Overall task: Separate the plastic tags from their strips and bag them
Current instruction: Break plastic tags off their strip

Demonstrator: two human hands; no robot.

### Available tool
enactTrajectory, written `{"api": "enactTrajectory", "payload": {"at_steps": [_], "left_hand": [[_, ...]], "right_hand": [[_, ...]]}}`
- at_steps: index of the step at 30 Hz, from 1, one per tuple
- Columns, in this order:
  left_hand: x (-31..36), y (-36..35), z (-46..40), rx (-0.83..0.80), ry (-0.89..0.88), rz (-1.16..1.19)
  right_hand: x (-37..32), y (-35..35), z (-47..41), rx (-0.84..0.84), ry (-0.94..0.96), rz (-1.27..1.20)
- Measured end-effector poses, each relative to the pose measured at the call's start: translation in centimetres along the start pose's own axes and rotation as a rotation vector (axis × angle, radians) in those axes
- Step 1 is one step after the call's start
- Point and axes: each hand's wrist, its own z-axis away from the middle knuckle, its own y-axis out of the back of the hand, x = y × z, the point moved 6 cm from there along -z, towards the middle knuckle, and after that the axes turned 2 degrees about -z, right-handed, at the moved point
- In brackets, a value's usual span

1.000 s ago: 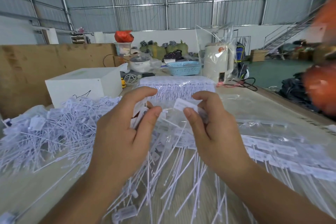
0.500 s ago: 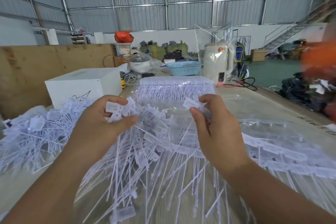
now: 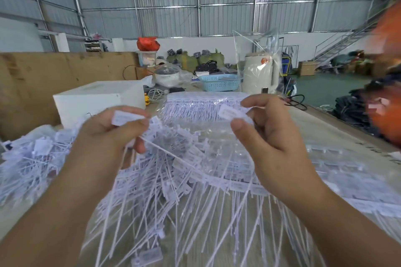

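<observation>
My left hand (image 3: 108,134) pinches a white plastic tag (image 3: 124,117) by its flat head, its thin tail hanging down through my fingers. My right hand (image 3: 267,136) pinches the head end of a strip of tags (image 3: 230,112) still joined in a row, which runs down across a clear plastic bag (image 3: 195,136). The two hands are apart, above a heap of loose tags (image 3: 156,171) lying on the bag. A further pile of separated tags (image 3: 32,158) lies to the left on the table.
A white box (image 3: 97,99) stands behind the left pile. Uncut tag strips (image 3: 204,104) lie in the middle, with more bagged strips (image 3: 338,180) on the right. A blue basket (image 3: 219,82) and a bagged white kettle (image 3: 259,71) stand at the back. A blurred orange shape (image 3: 386,71) fills the right edge.
My hands have pulled apart and risen a little. The left hand now holds a single tag free of the strip that the right hand keeps.
</observation>
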Motion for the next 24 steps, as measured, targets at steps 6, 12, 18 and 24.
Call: {"api": "enactTrajectory", "payload": {"at_steps": [6,12,18,24], "left_hand": [[-1.2,-4.4,1.2,-0.239,0.044,-0.024],[-0.9,-7.2,3.0,-0.411,0.003,0.031],[-1.6,-7.5,3.4,-0.396,0.058,0.034],[-0.6,-8.1,4.2,-0.457,-0.051,0.016]], "right_hand": [[1.1,-3.6,1.7,-0.417,-0.113,-0.106],[1.5,-5.0,2.1,-0.446,-0.076,0.03],[1.3,-4.4,1.7,-0.325,-0.078,-0.055],[1.8,-5.1,2.3,-0.435,-0.071,0.062]]}}
